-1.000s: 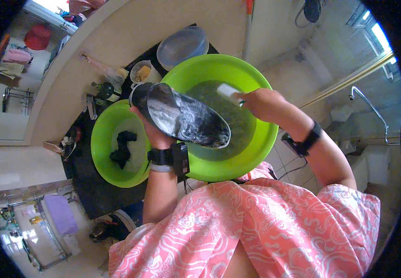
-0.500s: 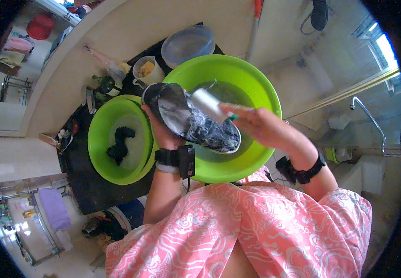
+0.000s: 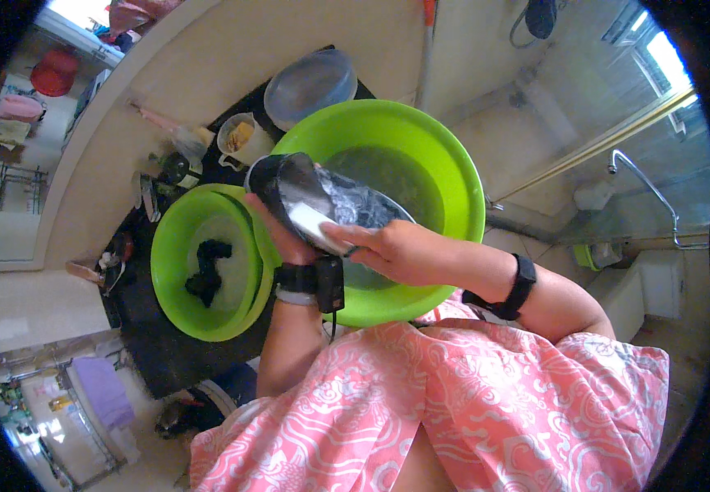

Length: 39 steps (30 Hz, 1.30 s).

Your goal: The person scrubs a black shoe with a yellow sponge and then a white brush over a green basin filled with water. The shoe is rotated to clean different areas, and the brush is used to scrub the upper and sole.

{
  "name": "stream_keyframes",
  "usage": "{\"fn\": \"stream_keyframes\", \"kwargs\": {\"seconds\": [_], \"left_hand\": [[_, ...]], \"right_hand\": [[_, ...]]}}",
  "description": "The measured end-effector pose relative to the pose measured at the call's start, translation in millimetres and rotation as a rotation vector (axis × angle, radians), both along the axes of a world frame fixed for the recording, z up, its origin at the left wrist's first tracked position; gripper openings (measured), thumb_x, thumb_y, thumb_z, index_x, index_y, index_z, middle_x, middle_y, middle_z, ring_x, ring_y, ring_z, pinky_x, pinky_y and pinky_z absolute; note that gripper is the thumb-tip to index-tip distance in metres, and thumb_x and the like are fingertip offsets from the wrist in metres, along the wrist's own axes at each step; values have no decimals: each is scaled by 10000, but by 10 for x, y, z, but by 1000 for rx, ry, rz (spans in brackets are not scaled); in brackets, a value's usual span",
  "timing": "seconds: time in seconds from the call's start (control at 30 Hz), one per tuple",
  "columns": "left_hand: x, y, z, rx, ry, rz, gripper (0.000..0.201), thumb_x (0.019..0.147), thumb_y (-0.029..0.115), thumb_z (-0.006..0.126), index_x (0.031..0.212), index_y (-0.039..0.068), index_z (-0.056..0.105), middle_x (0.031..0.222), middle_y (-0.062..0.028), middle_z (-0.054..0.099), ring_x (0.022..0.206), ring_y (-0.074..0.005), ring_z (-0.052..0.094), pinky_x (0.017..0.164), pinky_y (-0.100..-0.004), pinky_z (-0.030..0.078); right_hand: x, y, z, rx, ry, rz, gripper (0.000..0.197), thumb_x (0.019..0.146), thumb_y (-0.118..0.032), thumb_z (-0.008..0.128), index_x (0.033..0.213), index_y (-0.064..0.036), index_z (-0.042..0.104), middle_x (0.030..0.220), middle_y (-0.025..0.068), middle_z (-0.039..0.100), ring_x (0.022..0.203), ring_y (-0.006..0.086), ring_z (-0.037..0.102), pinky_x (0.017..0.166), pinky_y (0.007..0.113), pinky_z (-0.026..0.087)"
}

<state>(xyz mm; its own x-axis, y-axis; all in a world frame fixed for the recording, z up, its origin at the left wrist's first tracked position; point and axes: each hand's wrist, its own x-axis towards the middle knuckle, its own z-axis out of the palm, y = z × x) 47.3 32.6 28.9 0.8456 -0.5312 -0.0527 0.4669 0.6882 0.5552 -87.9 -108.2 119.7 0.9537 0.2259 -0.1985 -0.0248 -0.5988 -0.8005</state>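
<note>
purple cloth (image 3: 101, 392) far left; black counter (image 3: 162, 354) bears small green basin (image 3: 171, 279), black cloth (image 3: 208, 275) in its water. person's left hand (image 3: 281, 235) grips foamy dark shoe (image 3: 328, 193) over large green basin (image 3: 458, 201); right hand (image 3: 396, 251) holds white brush (image 3: 311, 221) against the shoe. curved tap (image 3: 652, 184) far right.

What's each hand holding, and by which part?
Left hand: black shoe, near side of its left end. Right hand: white scrubbing brush, its right end.
</note>
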Motion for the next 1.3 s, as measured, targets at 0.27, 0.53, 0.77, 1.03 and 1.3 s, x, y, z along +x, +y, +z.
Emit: {"fn": "stream_keyframes", "kwargs": {"seconds": [0.27,0.53,0.77,1.03,1.3], "left_hand": [[-102,-123,-214,3,51,-107,707,953,647,284,1308,80,514,1260,-116,574,1117,-311,555,994,-454,428],[-14,67,-60,86,15,-5,853,851,778,365,1311,75,513,1274,-114,574,1145,-287,551,995,-444,436],[-207,38,93,-22,76,-68,834,877,752,340,1321,63,490,1270,-142,571,1129,-302,564,991,-459,442],[-111,241,177,121,-27,63,830,875,761,305,1297,79,518,1208,-115,601,1121,-288,566,1002,-431,429],[-81,289,113,100,8,-39,859,852,791,285,1282,89,529,1189,-110,611,1096,-275,580,979,-435,445]], "right_hand": [[267,103,-173,263,-268,-151,510,928,-184,565,1419,-169,426,909,242,649,804,386,660,721,453,509],[-79,-151,-118,-199,-128,18,542,919,-243,585,1434,-298,423,762,208,618,651,378,629,634,457,508],[224,109,40,-87,-97,-174,372,977,-345,445,1334,-258,506,963,229,653,871,409,648,750,477,517],[-43,12,44,-357,24,2,426,979,-432,410,1402,-383,427,885,199,655,736,358,666,663,451,529],[225,281,158,-239,113,-142,457,983,-425,406,1421,-295,414,878,239,652,838,403,660,724,464,522]]}}
